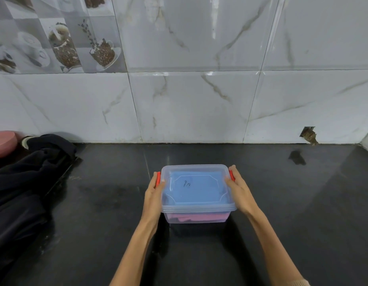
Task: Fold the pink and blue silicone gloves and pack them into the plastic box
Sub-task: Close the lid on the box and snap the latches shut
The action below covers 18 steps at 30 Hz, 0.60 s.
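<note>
A clear plastic box [197,209] stands on the black counter with its lid on. Through the lid I see the folded blue glove [196,188] on top. The pink glove [201,217] shows through the front wall underneath it. My left hand [153,195] presses on the left side of the box at its red latch [158,178]. My right hand [239,191] grips the right side at the other red latch [231,174]. Both hands touch the lid's edges.
A dark cloth [28,176] lies bunched at the left of the black counter [292,213]. A pink round object [3,142] sits behind it at the far left. The marble-tiled wall [189,106] rises behind, with a chipped hole [309,135] at the right.
</note>
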Each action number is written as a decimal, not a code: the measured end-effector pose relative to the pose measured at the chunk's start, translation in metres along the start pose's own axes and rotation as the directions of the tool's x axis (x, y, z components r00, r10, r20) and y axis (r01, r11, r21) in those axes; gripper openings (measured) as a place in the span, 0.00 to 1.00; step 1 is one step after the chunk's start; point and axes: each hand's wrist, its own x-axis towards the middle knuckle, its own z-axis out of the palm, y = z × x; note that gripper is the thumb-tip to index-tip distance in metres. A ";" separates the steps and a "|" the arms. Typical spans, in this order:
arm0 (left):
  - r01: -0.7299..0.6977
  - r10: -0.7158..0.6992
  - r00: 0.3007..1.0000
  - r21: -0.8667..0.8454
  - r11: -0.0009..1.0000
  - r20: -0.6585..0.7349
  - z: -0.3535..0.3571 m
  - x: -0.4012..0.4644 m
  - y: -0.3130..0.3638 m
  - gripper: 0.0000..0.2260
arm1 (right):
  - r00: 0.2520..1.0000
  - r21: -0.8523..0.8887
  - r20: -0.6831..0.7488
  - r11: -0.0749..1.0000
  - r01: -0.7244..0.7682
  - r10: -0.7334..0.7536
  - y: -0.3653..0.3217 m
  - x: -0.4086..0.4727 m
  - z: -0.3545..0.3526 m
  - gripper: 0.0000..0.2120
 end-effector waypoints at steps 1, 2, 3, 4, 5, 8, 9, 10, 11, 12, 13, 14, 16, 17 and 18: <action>-0.032 0.032 0.999 -0.132 0.991 -0.002 0.002 -0.004 -0.003 0.17 | 0.998 0.207 -0.051 0.978 -0.025 0.037 0.003 -0.002 0.002 0.16; -0.076 0.061 0.996 -0.236 0.969 -0.070 0.002 -0.006 -0.006 0.20 | 0.989 0.440 -0.109 0.897 -0.040 0.097 0.007 -0.003 0.003 0.18; -0.120 0.067 0.982 -0.309 0.943 -0.177 0.002 -0.006 -0.009 0.23 | 0.976 0.645 -0.141 0.763 -0.036 0.165 0.013 -0.003 0.002 0.22; -0.157 0.059 0.962 -0.363 0.919 -0.266 0.000 -0.004 -0.011 0.24 | 0.971 0.788 -0.119 0.615 -0.036 0.209 0.019 -0.002 0.000 0.28; -0.169 0.047 0.952 -0.393 0.904 -0.303 -0.003 -0.002 -0.013 0.24 | 0.968 0.868 -0.071 0.492 -0.059 0.240 0.026 -0.002 -0.002 0.32; -0.089 -0.002 0.979 -0.440 0.894 -0.202 -0.006 0.002 -0.022 0.27 | 0.969 0.853 0.005 0.504 -0.132 0.245 0.037 -0.001 0.003 0.38; -0.036 -0.017 0.993 -0.437 0.899 -0.117 -0.006 0.001 -0.026 0.27 | 0.972 0.816 0.009 0.559 -0.144 0.236 0.038 -0.001 0.007 0.38; 0.002 -0.021 0.999 -0.428 0.904 -0.040 -0.004 0.000 -0.029 0.26 | 0.975 0.787 0.021 0.598 -0.153 0.221 0.038 -0.002 0.011 0.35; 0.012 -0.010 1.000 -0.397 0.918 0.007 -0.003 0.000 -0.033 0.26 | 0.979 0.763 0.023 0.629 -0.148 0.203 0.039 -0.003 0.015 0.32; 0.012 0.002 0.999 -0.356 0.935 0.038 -0.003 0.001 -0.035 0.26 | 0.982 0.736 0.010 0.663 -0.135 0.189 0.039 -0.004 0.019 0.28; 0.000 0.014 0.999 -0.319 0.948 0.042 -0.003 0.002 -0.038 0.26 | 0.984 0.709 -0.016 0.696 -0.114 0.178 0.042 -0.004 0.020 0.25; -0.008 0.022 0.999 -0.303 0.953 0.043 -0.003 0.003 -0.039 0.26 | 0.984 0.679 -0.051 0.728 -0.089 0.168 0.043 -0.004 0.021 0.23; -0.014 0.026 0.999 -0.282 0.959 0.038 -0.001 0.003 -0.038 0.25 | 0.984 0.652 -0.091 0.756 -0.058 0.154 0.044 -0.005 0.023 0.22; -0.017 0.028 0.999 -0.281 0.960 0.036 -0.001 0.003 -0.039 0.25 | 0.985 0.646 -0.094 0.762 -0.051 0.146 0.044 -0.005 0.024 0.21; -0.023 0.032 0.999 -0.281 0.959 0.029 -0.001 0.003 -0.039 0.26 | 0.986 0.648 -0.085 0.759 -0.054 0.142 0.046 -0.004 0.024 0.22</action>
